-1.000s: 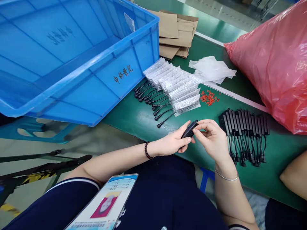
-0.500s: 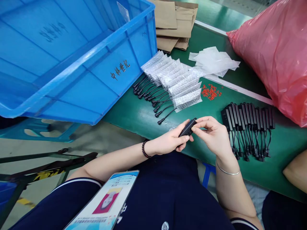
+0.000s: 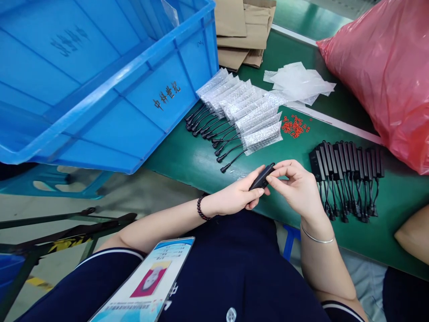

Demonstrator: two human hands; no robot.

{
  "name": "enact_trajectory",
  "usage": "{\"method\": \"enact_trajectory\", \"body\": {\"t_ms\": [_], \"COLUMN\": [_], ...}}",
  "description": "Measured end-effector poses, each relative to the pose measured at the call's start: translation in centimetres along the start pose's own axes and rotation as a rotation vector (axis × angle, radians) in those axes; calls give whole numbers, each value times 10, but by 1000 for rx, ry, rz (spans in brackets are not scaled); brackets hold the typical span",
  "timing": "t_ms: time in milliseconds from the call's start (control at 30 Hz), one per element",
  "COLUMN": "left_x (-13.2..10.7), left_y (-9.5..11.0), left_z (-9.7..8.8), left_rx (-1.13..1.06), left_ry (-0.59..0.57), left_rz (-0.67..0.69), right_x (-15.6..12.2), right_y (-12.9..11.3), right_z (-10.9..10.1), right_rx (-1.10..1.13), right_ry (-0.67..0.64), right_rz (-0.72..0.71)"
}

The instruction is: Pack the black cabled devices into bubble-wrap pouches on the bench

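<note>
My left hand (image 3: pixel 239 193) is closed around a slim black box-shaped device (image 3: pixel 262 177), held tilted over the near edge of the green table. At the upper right side of the device, the bent thumb and fingers of my right hand (image 3: pixel 293 185) pinch its edge; whatever small part lies between the fingertips is hidden. Beyond my hands lies a row of bubble-wrap sleeves (image 3: pixel 256 118), with black cables (image 3: pixel 232 162) sticking out. Right of my right hand, similar black devices (image 3: pixel 338 161) lie side by side, their cables towards me.
A large blue crate (image 3: pixel 134 112) stands at the left. Small red-orange rings (image 3: pixel 295 126) lie scattered near white sheets (image 3: pixel 296 82) on the green table (image 3: pixel 197 161). Flattened cardboard (image 3: pixel 241 40) is at the back, a red plastic bag (image 3: pixel 385 67) at the right. Another person's arm (image 3: pixel 414 235) shows at the right edge.
Hardly anything differs: both hands keep the same grip on the black device. The view has shifted very slightly, and the person's arm at the right edge shows a little differently.
</note>
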State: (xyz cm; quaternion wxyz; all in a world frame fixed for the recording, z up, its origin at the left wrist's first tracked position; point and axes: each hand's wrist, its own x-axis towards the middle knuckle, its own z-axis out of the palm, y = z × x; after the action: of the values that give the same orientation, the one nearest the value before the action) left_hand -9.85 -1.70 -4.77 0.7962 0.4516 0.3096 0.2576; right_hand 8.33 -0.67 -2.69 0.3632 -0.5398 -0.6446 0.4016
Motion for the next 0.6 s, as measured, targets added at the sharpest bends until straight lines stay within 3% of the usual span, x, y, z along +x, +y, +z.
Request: {"method": "enact_trajectory", "body": {"t_ms": [400,600], "left_x": [-1,-1], "left_y": [-2,-2], "left_z": [-1,0], "left_rx": [-43,13], "left_ry": [-33,19], "left_rz": [24,18], "right_x": [-2,-7], "right_y": [4,-1], "right_z": [0,8], "right_rx": [-18,28], "right_ry": [25,24], "right_rz": [-12,9]}}
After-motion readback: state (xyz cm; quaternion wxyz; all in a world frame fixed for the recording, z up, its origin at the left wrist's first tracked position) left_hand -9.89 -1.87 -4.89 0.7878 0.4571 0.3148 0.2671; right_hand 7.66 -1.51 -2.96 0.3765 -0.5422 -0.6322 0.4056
